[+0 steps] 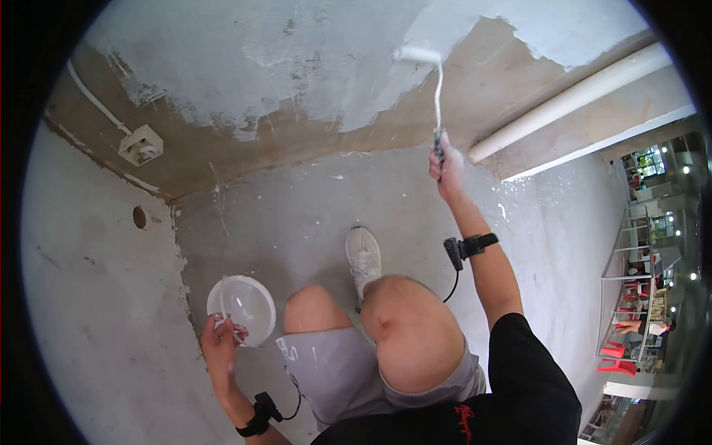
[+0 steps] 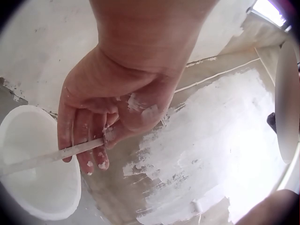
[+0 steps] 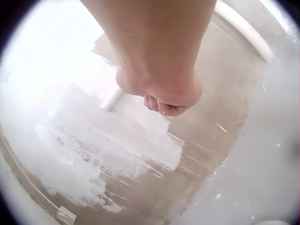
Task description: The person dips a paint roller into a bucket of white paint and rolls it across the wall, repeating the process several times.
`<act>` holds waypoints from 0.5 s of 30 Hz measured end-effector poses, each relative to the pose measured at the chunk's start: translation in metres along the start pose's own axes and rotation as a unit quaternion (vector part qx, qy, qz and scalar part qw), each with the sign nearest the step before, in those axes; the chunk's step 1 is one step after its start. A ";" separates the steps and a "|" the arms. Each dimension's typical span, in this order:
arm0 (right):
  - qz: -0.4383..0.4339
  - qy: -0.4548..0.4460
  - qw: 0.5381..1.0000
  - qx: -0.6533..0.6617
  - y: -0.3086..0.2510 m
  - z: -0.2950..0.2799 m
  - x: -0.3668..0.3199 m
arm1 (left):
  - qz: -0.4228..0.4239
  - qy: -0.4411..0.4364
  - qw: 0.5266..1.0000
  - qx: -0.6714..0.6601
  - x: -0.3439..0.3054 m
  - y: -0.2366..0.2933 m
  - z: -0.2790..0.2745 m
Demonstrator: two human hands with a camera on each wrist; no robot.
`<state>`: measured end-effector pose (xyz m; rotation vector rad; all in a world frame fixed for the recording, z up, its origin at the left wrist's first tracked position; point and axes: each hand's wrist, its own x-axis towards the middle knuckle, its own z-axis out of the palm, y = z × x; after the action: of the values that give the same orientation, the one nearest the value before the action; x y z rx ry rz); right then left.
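Note:
My right hand (image 1: 449, 169) grips the dark handle of a paint roller (image 1: 417, 55) at the upper right. Its white sleeve lies on the wall, at the edge of the wet white coat (image 1: 319, 67). In the right wrist view the curled fingers (image 3: 164, 108) show, while the roller's handle is hidden behind the hand. My left hand (image 1: 219, 343), at the lower left, holds the white bucket (image 1: 261, 285) by its handle (image 2: 75, 150). That handle runs between thumb and fingers, which are spotted with white paint. The bucket's mouth faces up, with pale contents inside.
A white pipe (image 1: 578, 100) runs along the wall's foot at right. An electrical box (image 1: 141, 145) with a conduit sits at left, near a round hole (image 1: 139, 217) in the side wall. My shoe (image 1: 363, 252) stands on the paint-spotted floor (image 1: 297, 222). Red chairs (image 1: 615, 366) are far right.

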<state>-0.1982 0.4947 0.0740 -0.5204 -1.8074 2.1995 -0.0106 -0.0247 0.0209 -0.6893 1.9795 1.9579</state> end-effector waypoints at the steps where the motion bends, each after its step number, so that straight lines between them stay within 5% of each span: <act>1: 0.000 0.002 1.000 0.000 -0.017 0.003 0.001 | -0.001 -0.002 1.000 0.001 0.002 -0.001 0.000; 7: -0.031 -0.034 0.999 -0.002 -0.053 0.000 0.010 | -0.012 0.010 1.000 0.008 0.002 0.004 0.007; 15: 0.107 0.010 0.991 -0.084 0.079 -0.045 0.010 | -0.017 0.041 0.999 -0.001 0.003 0.003 0.007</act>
<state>-0.1850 0.5231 -0.0119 -0.8050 -2.0214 2.1747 -0.0153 -0.0180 0.0219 -0.8116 2.0000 1.9409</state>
